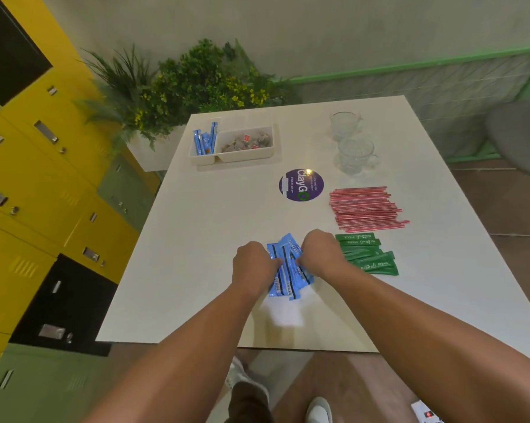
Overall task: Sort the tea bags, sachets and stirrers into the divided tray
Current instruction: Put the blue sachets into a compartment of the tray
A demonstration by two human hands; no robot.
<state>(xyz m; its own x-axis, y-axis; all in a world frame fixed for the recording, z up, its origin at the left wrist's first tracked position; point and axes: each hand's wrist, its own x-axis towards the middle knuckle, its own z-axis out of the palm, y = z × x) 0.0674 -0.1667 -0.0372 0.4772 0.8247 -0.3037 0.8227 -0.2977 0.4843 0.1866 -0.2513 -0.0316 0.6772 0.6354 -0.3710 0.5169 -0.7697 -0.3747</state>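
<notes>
A pile of blue sachets (289,271) lies near the table's front edge. My left hand (253,265) and my right hand (320,253) press in on it from either side, fingers curled around the sachets. Green sachets (369,254) lie just right of my right hand. Red stirrers (366,207) are stacked behind them. The white divided tray (245,157) stands at the back left; its narrow left compartment holds a few blue sachets (205,141) and the wide compartment holds tea bags (246,141).
Two clear glass cups (353,148) stand at the back right. A round purple sticker (301,184) marks the table's middle. Yellow and green lockers (43,178) line the left side, and a planter with greenery (178,87) sits behind the table.
</notes>
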